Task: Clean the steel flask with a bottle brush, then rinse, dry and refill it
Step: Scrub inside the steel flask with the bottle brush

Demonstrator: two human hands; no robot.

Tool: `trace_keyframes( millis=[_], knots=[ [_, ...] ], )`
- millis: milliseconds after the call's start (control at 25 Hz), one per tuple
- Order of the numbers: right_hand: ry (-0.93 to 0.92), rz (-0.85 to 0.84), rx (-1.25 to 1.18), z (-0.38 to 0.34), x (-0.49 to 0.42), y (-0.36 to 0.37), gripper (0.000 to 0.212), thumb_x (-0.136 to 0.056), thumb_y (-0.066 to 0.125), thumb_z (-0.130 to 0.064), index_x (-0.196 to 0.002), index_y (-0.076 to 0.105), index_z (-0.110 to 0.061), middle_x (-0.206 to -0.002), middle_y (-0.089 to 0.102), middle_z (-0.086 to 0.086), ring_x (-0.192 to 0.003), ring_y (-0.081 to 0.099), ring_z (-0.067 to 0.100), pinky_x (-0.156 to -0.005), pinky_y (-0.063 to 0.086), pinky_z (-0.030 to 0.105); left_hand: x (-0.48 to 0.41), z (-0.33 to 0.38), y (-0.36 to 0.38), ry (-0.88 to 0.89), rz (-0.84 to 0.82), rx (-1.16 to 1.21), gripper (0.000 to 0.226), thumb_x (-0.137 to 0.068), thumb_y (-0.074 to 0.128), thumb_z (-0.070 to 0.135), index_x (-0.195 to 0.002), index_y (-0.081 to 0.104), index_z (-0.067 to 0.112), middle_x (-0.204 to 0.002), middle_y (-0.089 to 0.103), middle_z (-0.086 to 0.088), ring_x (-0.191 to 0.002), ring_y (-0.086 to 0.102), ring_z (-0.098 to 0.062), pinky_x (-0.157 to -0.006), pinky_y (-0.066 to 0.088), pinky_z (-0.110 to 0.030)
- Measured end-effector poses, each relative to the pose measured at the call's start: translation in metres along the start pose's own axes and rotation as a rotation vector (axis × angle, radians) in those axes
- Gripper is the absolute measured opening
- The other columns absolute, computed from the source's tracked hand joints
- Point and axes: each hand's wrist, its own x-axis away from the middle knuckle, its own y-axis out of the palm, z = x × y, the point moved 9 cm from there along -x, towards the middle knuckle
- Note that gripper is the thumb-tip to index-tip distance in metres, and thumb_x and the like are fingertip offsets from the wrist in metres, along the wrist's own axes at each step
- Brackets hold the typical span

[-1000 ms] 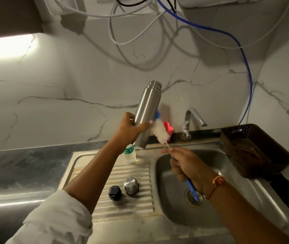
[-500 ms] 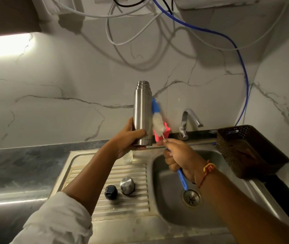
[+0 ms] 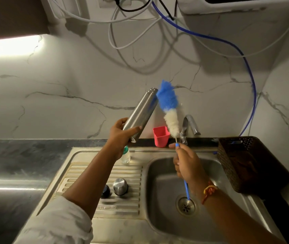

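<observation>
While the left hand (image 3: 120, 136) grips its base, the flask (image 3: 141, 113) slants upward.

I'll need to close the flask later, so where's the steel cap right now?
In the head view, the steel cap sits on the ribbed drainboard left of the basin, just right of the black stopper.

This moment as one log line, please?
left hand: grips steel flask near base, tilted, mouth up | right hand: holds bottle brush by handle | brush head: outside flask, beside mouth | caps: on drainboard
</observation>
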Motion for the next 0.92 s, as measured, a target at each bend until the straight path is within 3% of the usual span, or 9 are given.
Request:
trace_keyframes(
  millis=[120,200,280,400,480,600,680,800,920],
  knots=[
    [-0.262,0.037,0.362,-0.023,0.012,-0.008,0.028,-0.105,0.043,-0.030,-0.116,0.066,-0.019,-0.062,0.057,-0.006,-0.056,0.053,0.010,-0.057,0.043,0.029,0.006,0.004,0.003,0.043,0.089,0.017,0.056,-0.084,0.083,0.020,-0.130,0.051,0.016,-0.116,0.057,-0.007,-0.099,0.067,-0.026,-0.083,0.063,-0.040],
    [-0.335,0.009,0.514,-0.029,0.017,-0.007,0.029,-0.104,0.045,-0.029,-0.123,0.065,-0.019,-0.083,0.070,0.004,-0.077,0.065,0.018,-0.065,0.044,0.029,0.007,0.003,0.006,0.046,0.107,0.085,0.051,-0.086,0.081,0.024,-0.127,0.052,0.013,-0.119,0.059,-0.012,-0.102,0.069,-0.030,-0.087,0.062,-0.050],
    [-0.343,-0.061,0.598,-0.032,0.013,0.001,0.032,-0.105,0.044,-0.031,-0.131,0.061,-0.022,-0.091,0.071,0.007,-0.083,0.067,0.021,-0.066,0.045,0.027,0.009,0.005,0.013,0.080,0.106,0.105,0.043,-0.091,0.076,0.029,-0.123,0.053,0.012,-0.121,0.059,-0.015,-0.103,0.070,-0.032,-0.084,0.063,-0.054],
    [-0.346,-0.090,0.672,-0.045,0.001,0.009,0.033,-0.105,0.042,-0.036,-0.133,0.057,-0.027,-0.088,0.067,0.003,-0.074,0.061,0.012,-0.067,0.050,0.030,0.011,0.013,0.023,0.148,0.163,0.035,0.034,-0.100,0.062,0.037,-0.119,0.055,0.010,-0.117,0.059,-0.011,-0.100,0.069,-0.029,-0.070,0.065,-0.039],
    [-0.368,-0.065,0.755,-0.043,0.004,0.004,0.036,-0.105,0.041,-0.037,-0.138,0.054,-0.028,-0.102,0.071,0.006,-0.086,0.066,0.019,-0.076,0.051,0.032,0.010,0.017,0.016,0.132,0.249,0.076,0.031,-0.106,0.052,0.039,-0.118,0.054,0.011,-0.114,0.058,-0.007,-0.098,0.067,-0.026,-0.066,0.063,-0.032],
    [-0.379,-0.129,0.845,-0.022,0.026,0.003,0.040,-0.104,0.042,-0.038,-0.142,0.051,-0.028,-0.120,0.070,0.003,-0.110,0.065,0.021,-0.092,0.049,0.030,0.007,0.011,0.003,0.049,0.343,0.174,0.027,-0.109,0.043,0.037,-0.122,0.051,0.015,-0.112,0.054,-0.003,-0.098,0.062,-0.024,-0.068,0.061,-0.033],
    [-0.363,-0.120,0.793,-0.024,0.017,0.005,0.037,-0.104,0.042,-0.038,-0.138,0.054,-0.028,-0.117,0.071,0.000,-0.106,0.066,0.020,-0.095,0.051,0.034,0.010,0.006,0.011,0.047,0.322,0.126,0.027,-0.109,0.042,0.035,-0.124,0.049,0.014,-0.112,0.053,-0.003,-0.099,0.061,-0.023,-0.068,0.061,-0.033],
    [-0.310,-0.116,0.735,-0.036,-0.001,0.006,0.028,-0.105,0.042,-0.037,-0.125,0.059,-0.027,-0.094,0.068,0.000,-0.085,0.065,0.016,-0.080,0.055,0.037,0.012,0.005,0.016,0.054,0.293,0.090,0.025,-0.108,0.043,0.033,-0.124,0.050,0.014,-0.116,0.053,-0.007,-0.101,0.060,-0.024,-0.065,0.058,-0.033],
    [-0.352,-0.182,0.837,-0.020,0.013,0.007,0.029,-0.105,0.042,-0.036,-0.124,0.060,-0.027,-0.102,0.071,0.000,-0.090,0.066,0.017,-0.080,0.052,0.032,0.007,0.003,-0.002,-0.024,0.368,0.230,0.024,-0.108,0.041,0.031,-0.123,0.050,0.015,-0.112,0.052,-0.008,-0.099,0.060,-0.026,-0.065,0.057,-0.032]
  ],
)
